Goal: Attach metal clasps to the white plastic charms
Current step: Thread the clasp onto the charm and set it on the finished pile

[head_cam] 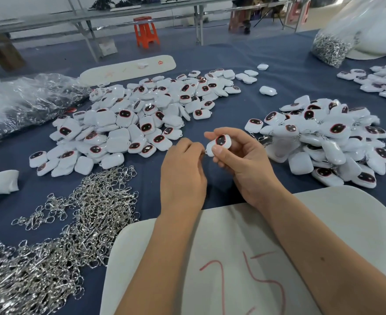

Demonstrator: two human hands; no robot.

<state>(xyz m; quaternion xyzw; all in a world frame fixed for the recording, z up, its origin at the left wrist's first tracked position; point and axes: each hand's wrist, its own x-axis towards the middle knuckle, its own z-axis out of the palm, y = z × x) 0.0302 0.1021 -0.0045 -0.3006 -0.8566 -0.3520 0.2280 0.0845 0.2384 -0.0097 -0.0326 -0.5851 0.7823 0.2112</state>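
Pinching a white charm (219, 143) between thumb and curled fingers, the right hand (239, 155) held it above the blue table (233, 103), dark red-rimmed face turned up toward the camera. The charm's long axis ran from upper right down to lower left, its lower-left end pointing at the left hand (182, 171). That hand's fingers were curled in at this end, touching it; whatever they pinched was hidden. Left of the hands lay a heap of loose charms (130, 119), and nearer, a spread of silver metal clasps (73, 223). On the right sat a second pile of charms (328, 142). Both forearms crossed a pale board (346, 212) marked in red.
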